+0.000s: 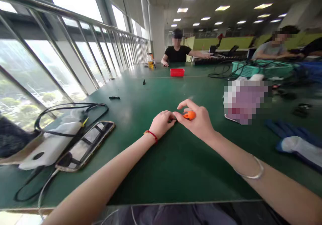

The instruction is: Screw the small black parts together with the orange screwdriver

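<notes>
My right hand [198,119] rests on the green table [156,94] with its fingers curled round a small orange object [189,115]. My left hand [162,122], with a red cord at the wrist, is closed in a pinch and meets the right fingertips over a small dark part [172,120]. Whether the dark part joins the orange object is unclear. A thin bangle sits on my right forearm.
A phone [85,146], a white power bank [51,147] and black cables lie at the left. Small black parts [114,97] and a red bin [177,72] lie ahead. Blue gloves [294,141] are at the right. Two people sit at the far end.
</notes>
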`<move>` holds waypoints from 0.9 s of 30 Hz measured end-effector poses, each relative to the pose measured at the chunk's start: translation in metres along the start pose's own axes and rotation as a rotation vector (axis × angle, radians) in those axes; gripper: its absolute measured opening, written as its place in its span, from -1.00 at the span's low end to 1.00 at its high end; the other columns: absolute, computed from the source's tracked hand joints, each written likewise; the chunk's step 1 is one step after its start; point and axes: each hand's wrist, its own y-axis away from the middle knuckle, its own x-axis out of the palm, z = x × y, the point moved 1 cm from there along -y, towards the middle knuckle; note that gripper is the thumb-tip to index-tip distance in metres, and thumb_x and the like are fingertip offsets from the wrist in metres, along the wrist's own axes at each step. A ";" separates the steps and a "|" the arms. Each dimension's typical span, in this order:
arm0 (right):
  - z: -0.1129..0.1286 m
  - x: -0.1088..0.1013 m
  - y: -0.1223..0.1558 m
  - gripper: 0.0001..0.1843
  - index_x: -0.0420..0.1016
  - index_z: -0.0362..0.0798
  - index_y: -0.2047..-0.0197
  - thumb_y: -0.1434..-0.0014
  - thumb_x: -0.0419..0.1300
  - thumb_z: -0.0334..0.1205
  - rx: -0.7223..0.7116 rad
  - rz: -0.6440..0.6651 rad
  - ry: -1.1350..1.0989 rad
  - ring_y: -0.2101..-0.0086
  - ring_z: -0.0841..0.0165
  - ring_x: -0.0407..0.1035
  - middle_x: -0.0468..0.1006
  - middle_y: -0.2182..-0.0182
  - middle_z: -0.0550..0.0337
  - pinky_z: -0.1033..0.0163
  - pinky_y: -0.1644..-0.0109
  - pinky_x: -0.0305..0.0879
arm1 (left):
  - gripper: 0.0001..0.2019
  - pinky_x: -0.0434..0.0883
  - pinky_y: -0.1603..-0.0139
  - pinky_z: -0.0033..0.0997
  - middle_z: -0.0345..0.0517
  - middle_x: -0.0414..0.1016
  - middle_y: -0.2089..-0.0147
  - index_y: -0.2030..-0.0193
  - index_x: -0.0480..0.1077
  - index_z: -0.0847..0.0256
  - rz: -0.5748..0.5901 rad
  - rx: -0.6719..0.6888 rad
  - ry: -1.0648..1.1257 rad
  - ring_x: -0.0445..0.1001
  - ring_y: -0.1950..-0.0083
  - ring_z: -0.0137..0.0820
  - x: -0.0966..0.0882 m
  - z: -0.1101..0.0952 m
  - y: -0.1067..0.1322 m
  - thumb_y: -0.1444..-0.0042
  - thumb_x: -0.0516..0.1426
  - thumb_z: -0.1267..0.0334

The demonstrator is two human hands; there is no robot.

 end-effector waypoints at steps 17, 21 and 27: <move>-0.002 0.001 -0.002 -0.71 0.24 0.00 0.16 -0.01 0.14 -0.18 -0.070 -0.097 0.017 0.58 0.45 0.24 0.31 0.57 0.37 0.36 0.44 0.15 | -0.97 0.40 0.14 -0.35 -0.09 0.44 0.27 0.38 0.32 0.23 0.003 0.035 -0.110 0.43 0.18 -0.30 -0.004 -0.005 0.002 -0.04 0.12 0.36; -0.003 0.001 -0.002 -0.66 0.28 0.00 0.14 0.03 0.17 -0.15 -0.063 -0.067 0.043 0.57 0.44 0.24 0.33 0.57 0.36 0.35 0.46 0.15 | -0.98 0.40 0.14 -0.35 -0.08 0.44 0.28 0.38 0.33 0.23 0.006 0.031 -0.130 0.44 0.19 -0.30 -0.005 -0.006 0.001 -0.05 0.11 0.36; -0.007 -0.010 -0.008 -0.75 0.41 -0.04 0.49 -0.15 0.08 -0.12 -0.108 -0.072 -0.109 0.55 0.45 0.32 0.47 0.57 0.24 0.35 0.42 0.18 | -0.97 0.40 0.14 -0.34 -0.09 0.45 0.29 0.38 0.35 0.22 -0.011 0.064 -0.135 0.43 0.21 -0.31 -0.006 -0.009 0.002 0.01 0.11 0.39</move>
